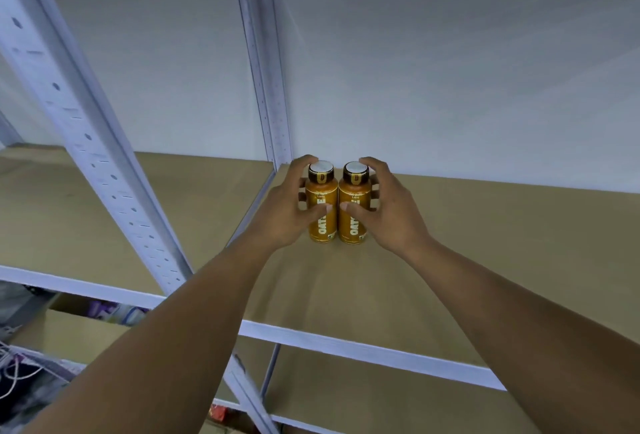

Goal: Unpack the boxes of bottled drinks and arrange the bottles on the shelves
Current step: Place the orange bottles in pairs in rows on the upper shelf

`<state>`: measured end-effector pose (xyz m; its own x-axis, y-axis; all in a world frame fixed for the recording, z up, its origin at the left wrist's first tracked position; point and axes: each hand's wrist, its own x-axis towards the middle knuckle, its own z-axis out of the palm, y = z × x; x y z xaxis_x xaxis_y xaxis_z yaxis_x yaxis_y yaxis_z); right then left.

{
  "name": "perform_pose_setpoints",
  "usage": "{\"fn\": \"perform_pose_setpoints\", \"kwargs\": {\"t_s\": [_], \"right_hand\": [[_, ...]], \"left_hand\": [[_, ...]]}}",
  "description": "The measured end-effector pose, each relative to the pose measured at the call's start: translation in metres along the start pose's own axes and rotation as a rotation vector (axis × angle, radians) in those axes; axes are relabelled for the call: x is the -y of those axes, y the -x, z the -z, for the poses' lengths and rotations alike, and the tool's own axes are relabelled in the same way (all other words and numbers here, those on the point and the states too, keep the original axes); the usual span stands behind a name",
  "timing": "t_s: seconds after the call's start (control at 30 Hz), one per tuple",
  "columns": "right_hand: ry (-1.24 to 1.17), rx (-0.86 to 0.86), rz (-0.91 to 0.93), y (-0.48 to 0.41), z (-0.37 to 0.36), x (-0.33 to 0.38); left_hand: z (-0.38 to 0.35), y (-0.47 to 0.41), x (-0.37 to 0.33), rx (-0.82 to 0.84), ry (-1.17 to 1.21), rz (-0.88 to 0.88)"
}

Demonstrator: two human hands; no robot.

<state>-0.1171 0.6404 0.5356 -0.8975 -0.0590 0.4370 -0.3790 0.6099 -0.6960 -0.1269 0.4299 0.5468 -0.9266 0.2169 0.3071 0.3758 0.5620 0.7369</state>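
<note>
Two orange bottles with white caps stand upright side by side, touching, at the back left corner of a brown shelf board [450,260]. My left hand [287,212] grips the left bottle [322,191], fingers behind it and thumb across its label. My right hand [384,212] grips the right bottle [354,191] the same way. Both bottoms sit on the board, close to the white wall behind.
A white perforated upright [86,128] slants across the left, and another upright [266,87] stands just behind the bottles. A white front rail [363,347] edges the shelf. Lower left shows a cardboard box [69,326] and white cables [17,371].
</note>
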Motion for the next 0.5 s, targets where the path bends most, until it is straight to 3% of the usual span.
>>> {"fn": "perform_pose_setpoints", "kwargs": {"t_s": [0.5], "right_hand": [[0.029, -0.009, 0.028, -0.114, -0.041, -0.035]], "left_hand": [[0.002, -0.109, 0.05, -0.092, -0.106, -0.001]]}}
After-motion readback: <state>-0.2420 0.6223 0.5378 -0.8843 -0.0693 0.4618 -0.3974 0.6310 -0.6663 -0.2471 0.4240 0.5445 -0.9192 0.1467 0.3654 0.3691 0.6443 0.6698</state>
